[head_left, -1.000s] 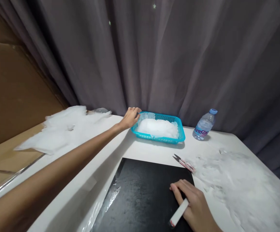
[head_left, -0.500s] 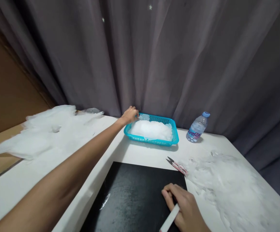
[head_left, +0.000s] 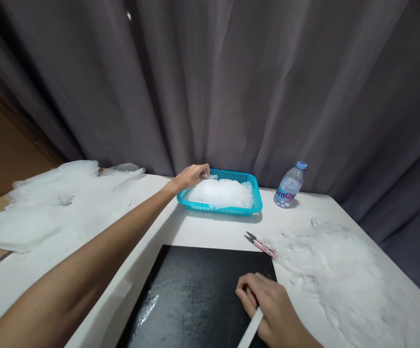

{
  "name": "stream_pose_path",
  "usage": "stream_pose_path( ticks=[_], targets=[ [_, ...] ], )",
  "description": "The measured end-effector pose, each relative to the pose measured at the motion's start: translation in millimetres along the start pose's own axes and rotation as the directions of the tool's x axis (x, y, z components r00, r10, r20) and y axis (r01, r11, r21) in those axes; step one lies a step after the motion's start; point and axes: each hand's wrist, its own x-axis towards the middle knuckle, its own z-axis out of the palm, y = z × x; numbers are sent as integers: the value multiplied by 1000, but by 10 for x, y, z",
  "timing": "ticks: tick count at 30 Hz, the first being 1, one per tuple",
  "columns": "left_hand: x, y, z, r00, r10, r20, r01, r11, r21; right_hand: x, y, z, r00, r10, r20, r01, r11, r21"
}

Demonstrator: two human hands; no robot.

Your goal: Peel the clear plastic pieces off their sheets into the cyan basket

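Observation:
My left hand (head_left: 191, 175) reaches far across the white table (head_left: 213, 232) to the left rim of a turquoise basket (head_left: 255, 195) heaped with white translucent pieces (head_left: 220, 192). Its fingers are pinched on one of those pieces at the basket's back left corner. My right hand (head_left: 273, 309) rests on the right edge of a black mat (head_left: 198, 295) near me, fingers curled round a flat white stick (head_left: 249, 333). Small pink-handled snips (head_left: 262, 244) lie just beyond the mat's far right corner.
A plastic water bottle (head_left: 288, 185) stands right of the basket. White translucent scraps (head_left: 333, 270) cover the table's right side, and a large white pile (head_left: 53, 203) lies at the left. A grey curtain (head_left: 231, 82) hangs close behind the table.
My left hand has moved from the basket's outer left rim over its back corner and pinched a white piece. The view has shifted a little; my right hand stays on the mat.

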Motion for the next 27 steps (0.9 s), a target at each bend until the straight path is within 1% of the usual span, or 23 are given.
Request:
stream_pose_path(
  ticks=[2, 3, 5, 6, 8, 9, 10, 11, 13, 14, 15, 16, 17, 18, 19, 20, 21, 22, 23, 24, 25, 26, 27],
  targets=[
    [-24, 18, -22, 999, -18, -49, 17, 1000, -26, 11, -16, -19, 1000, -4, -3, 4, 1000, -10],
    [-28, 38, -60, 995, -31, -92, 28, 999, -40, 10, -22, -24, 1000, -4, -3, 4, 1000, -15],
    [-33, 121, -182, 975, -67, -210, 53, 996, -72, 2, -32, -30, 1000, -1, -2, 1, 1000, -25],
    [-45, 193, -254, 955, -89, -282, 66, 994, -90, -2, -37, -31, 1000, 0, 2, 0, 1000, -29],
    [-131, 412, -371, 900, -123, -419, 77, 989, -124, -8, -48, -32, 1000, -1, 10, 1, 999, -37],
    [-221, 559, -394, 872, -128, -472, 71, 988, -136, -10, -54, -32, 1000, -2, 11, 2, 999, -41],
    [-349, 725, -381, 855, -120, -505, 52, 988, -145, -12, -59, -33, 1000, -4, 9, 5, 999, -41],
    [-518, 905, -329, 851, -99, -516, 24, 988, -151, -17, -62, -34, 1000, -4, 2, 4, 999, -36],
    [-952, 1272, -114, 877, -23, -479, -64, 985, -163, -41, -62, -36, 1000, 23, -17, -23, 1000, 8],
    [-1197, 1442, 34, 904, 55, -424, -153, 968, -201, -59, -59, -38, 998, 66, -21, -65, 996, 56],
    [-1441, 1594, 192, 928, 142, -345, -235, 940, -245, -81, -55, -41, 992, 123, -21, -120, 986, 117],
    [-1668, 1721, 346, 941, 213, -263, -289, 909, -300, -102, -52, -46, 982, 187, -20, -181, 967, 177],
    [-1865, 1821, 483, 948, 271, -165, -314, 880, -356, -121, -50, -52, 969, 247, -16, -237, 944, 228],
    [-2023, 1895, 595, 939, 322, -123, -344, 861, -374, -134, -52, -61, 955, 296, -17, -281, 923, 262],
    [-2139, 1942, 676, 920, 381, -89, -384, 837, -391, -139, -57, -72, 942, 336, -21, -317, 906, 280],
    [-2211, 1968, 726, 899, 435, -46, -413, 807, -423, -136, -66, -85, 931, 364, -22, -342, 893, 292],
    [-2245, 1975, 749, 891, 454, -27, -414, 785, -460, -125, -77, -99, 922, 386, -16, -362, 879, 309],
    [-2248, 1969, 751, 902, 432, -23, -385, 776, -499, -110, -89, -113, 915, 404, 2, -381, 861, 336],
    [-2227, 1954, 739, 930, 365, -35, -327, 780, -533, -93, -101, -125, 909, 415, 27, -394, 839, 374],
    [-2192, 1936, 721, 964, 261, -59, -248, 789, -563, -78, -111, -134, 905, 423, 51, -404, 815, 416],
    [-2151, 1916, 703, 986, 143, -83, -164, 790, -590, -67, -119, -139, 901, 427, 75, -412, 789, 456],
    [-2110, 1899, 688, 995, 41, -88, -87, 777, -623, -64, -125, -139, 897, 434, 86, -417, 766, 488],
    [-2073, 1884, 678, 998, -17, -58, -26, 744, -668, -67, -129, -134, 892, 442, 89, -422, 749, 511]
  ],
)
